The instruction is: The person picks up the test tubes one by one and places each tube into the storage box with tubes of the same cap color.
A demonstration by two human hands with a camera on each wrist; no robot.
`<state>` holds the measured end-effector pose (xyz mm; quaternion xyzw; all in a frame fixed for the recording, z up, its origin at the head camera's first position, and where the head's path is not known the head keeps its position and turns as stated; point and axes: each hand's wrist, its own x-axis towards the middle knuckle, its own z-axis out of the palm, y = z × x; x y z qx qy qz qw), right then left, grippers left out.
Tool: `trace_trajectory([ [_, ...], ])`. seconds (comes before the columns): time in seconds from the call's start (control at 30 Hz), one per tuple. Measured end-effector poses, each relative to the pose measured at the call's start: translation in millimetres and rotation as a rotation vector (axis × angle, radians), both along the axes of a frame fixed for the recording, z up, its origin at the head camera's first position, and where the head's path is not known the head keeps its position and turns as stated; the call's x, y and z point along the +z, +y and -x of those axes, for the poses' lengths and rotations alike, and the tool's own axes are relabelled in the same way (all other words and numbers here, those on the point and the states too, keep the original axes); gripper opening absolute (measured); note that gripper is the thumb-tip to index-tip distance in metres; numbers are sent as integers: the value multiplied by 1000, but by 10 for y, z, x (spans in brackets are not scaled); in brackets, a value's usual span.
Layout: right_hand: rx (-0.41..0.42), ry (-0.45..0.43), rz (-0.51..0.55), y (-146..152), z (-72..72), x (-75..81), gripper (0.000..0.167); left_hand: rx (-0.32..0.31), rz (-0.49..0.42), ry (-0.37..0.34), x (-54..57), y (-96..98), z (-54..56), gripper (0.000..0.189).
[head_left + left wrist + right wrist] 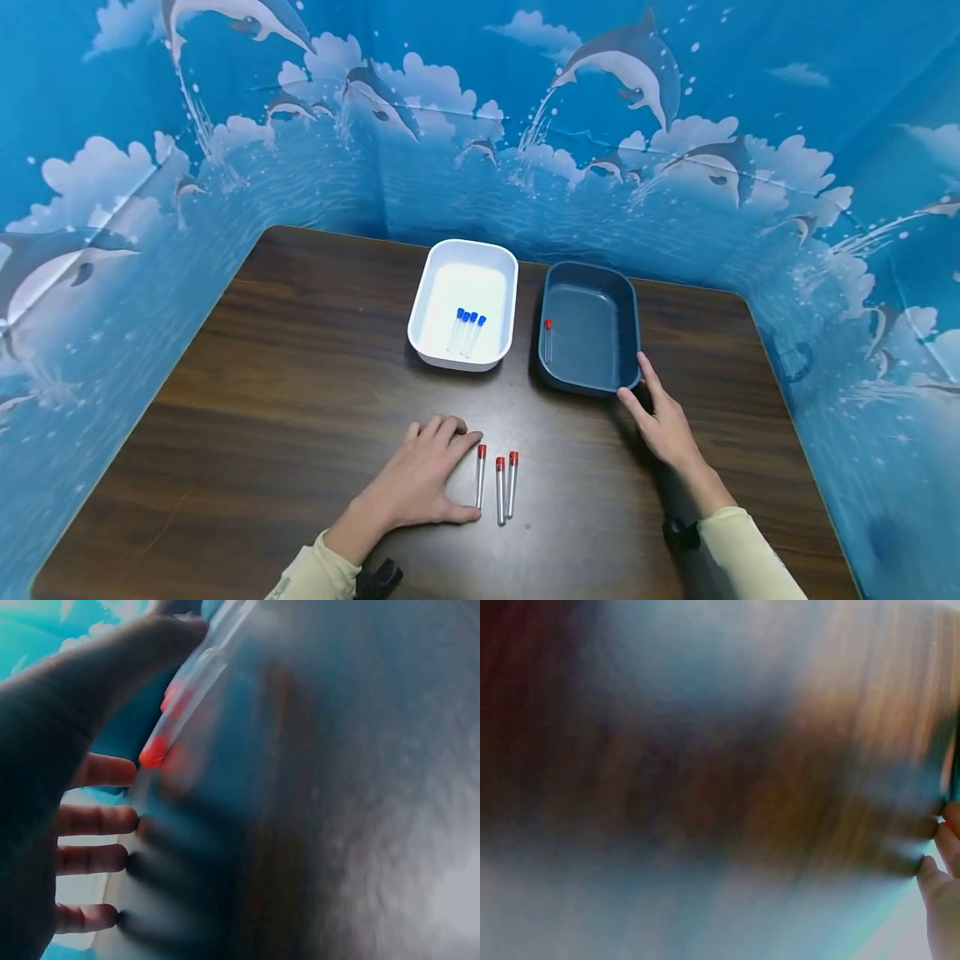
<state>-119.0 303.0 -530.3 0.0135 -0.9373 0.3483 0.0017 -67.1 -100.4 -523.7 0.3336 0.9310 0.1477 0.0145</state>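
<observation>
Three clear test tubes with red caps lie on the table: a left one, a middle one and a right one. My left hand is spread beside the left tube, its thumb by the lower end and its forefinger close to the cap. In the left wrist view the other fingers are extended near the tabletop. My right hand touches the near right corner of a dark blue-grey tray with straight fingers. Inside that tray one red-capped tube lies along the left wall.
A white tray stands left of the dark one, with several blue-capped tubes in it. Both trays are towards the back of the brown wooden table. A blue dolphin-print cloth hangs behind and at the sides.
</observation>
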Motion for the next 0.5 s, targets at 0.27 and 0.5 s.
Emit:
trace_trajectory([
  [0.27, -2, -4, 5, -14, 6, -6, 71, -29, 46, 48, -74, 100, 36, 99],
  [0.5, -9, -16, 4, 4, 5, -13, 71, -17, 60, 39, -65, 127, 32, 94],
])
